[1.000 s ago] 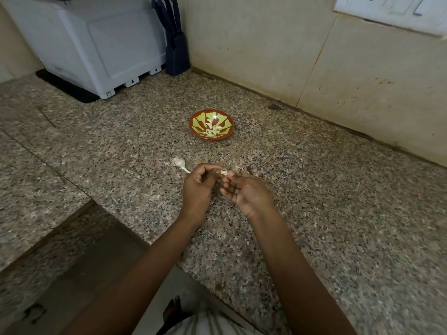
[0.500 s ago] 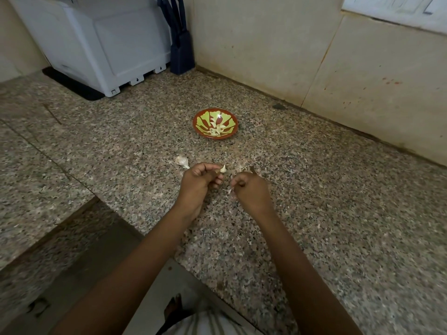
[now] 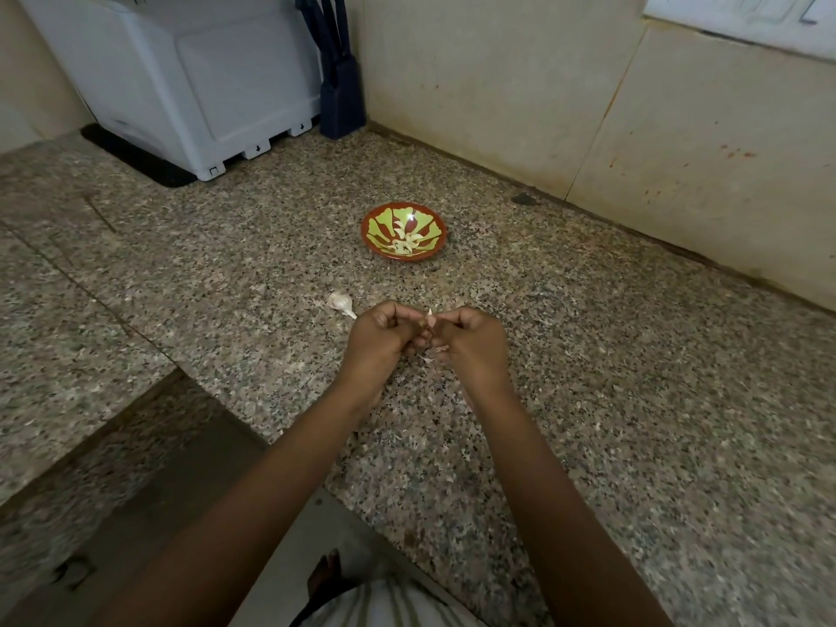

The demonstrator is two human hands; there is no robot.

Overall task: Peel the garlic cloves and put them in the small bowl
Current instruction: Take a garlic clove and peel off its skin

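**Q:** What can go wrong at this step?

**A:** The garlic clove (image 3: 429, 315) is small and held only by a fingertip pinch. The left hand (image 3: 380, 341) and the right hand (image 3: 470, 346) both curl their fingers in on it. A hard tug on the skin probably flicks the clove out of the pinch and onto the bench (image 3: 588, 400), or over its near edge. Loose skin may also travel with the clove. A pale flake (image 3: 427, 358) shows just below the fingers; it is not clear whether it hangs or lies on the bench.

**Q:** Where do the task items lie?

**A:** The clove sits between the two hands, its tip showing at the top of the gap. The small bowl (image 3: 367, 239) stands beyond the hands, apart from them, and holds peeled cloves (image 3: 407, 242). An unpeeled garlic piece (image 3: 340, 301) lies just beside the left hand — on its far side.
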